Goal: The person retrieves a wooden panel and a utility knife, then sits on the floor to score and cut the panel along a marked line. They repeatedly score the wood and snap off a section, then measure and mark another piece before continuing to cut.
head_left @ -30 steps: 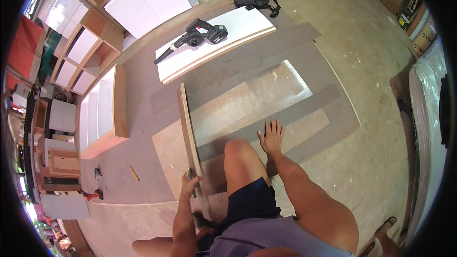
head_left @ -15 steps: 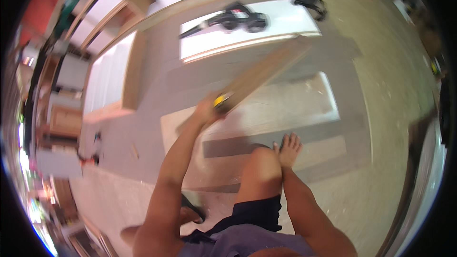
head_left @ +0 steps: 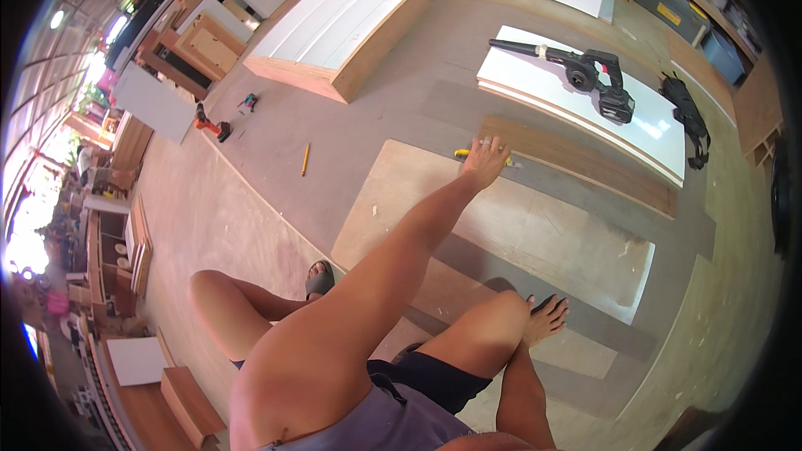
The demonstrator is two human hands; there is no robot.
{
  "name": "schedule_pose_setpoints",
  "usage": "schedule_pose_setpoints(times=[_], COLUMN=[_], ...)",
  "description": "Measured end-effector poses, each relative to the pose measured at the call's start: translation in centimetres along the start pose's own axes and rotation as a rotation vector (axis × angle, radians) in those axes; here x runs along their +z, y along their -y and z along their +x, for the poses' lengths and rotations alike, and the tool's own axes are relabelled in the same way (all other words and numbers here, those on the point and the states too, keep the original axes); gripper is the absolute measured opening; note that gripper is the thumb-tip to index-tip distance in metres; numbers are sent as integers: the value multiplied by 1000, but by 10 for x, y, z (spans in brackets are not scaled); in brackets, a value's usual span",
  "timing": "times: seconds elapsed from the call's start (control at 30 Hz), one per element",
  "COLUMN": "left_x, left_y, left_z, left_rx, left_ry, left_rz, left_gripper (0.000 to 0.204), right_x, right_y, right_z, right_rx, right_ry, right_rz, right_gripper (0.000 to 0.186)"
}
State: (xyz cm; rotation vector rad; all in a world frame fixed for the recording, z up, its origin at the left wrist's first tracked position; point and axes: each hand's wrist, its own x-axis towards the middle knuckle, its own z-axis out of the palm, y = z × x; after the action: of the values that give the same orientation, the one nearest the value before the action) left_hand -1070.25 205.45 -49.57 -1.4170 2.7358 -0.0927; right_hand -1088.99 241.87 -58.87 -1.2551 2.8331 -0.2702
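My left hand (head_left: 486, 162) reaches forward to the left end of a long brown wooden plank (head_left: 585, 163). Its fingers curl over a yellow tape measure (head_left: 461, 153), whose body shows on both sides of the hand; part of it is hidden under the palm. The plank lies low, alongside a stack of white panels (head_left: 525, 75). Close to my bent right knee, my right hand (head_left: 545, 326) is set down with its fingers spread, holding nothing visible. A pale, flat board (head_left: 535, 217) lies between my two hands.
A black cordless blower (head_left: 589, 75) rests on the white panels, with a black bag-like item (head_left: 687, 117) beside it. Leftward lie a yellow pencil (head_left: 306, 159), an orange drill (head_left: 212, 124) and a small teal tool (head_left: 249, 103). A white-lined wooden cabinet (head_left: 342, 29) stands behind them.
The plank, earlier slanting away from my left hand, now lies along the white panels. My left arm has stretched farther forward. The view has turned left, and my right hand stays by the knee.
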Motion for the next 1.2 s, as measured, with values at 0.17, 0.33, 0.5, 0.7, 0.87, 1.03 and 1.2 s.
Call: schedule_pose_setpoints(times=[0.17, 0.33, 0.5, 0.7, 0.87, 1.03, 1.2], left_x=[36, 31, 7, 52, 21, 11, 29], left_y=[-21, -56, -56, -54, -60, -64, -44], left_z=[-111, -191, -171, -193, -196, -204, -234], left_rx=[200, 213, 155, 186, 240, 175, 70], left_ry=[89, 100, 190, 301, 312, 216, 440], left_rz=[-272, -362, -401, -329, -382, -323, -552], left_gripper=[94, 106, 96, 98, 107, 99, 74], right_x=[-1, -4, 0, 28, 32, 29, 38], right_y=[9, -2, -10, -4, -30, -25, -13], right_z=[-14, -2, 6, -6, 10, 7, -18], right_rx=[-51, 0, -95, -142, -77, -1, 82], right_ry=[1, 1, -141, -164, -217, -407, -495], right_rz=[21, -47, -60, -64, -156, -118, 52], right_gripper=[73, 77, 82, 88, 94, 94, 92])
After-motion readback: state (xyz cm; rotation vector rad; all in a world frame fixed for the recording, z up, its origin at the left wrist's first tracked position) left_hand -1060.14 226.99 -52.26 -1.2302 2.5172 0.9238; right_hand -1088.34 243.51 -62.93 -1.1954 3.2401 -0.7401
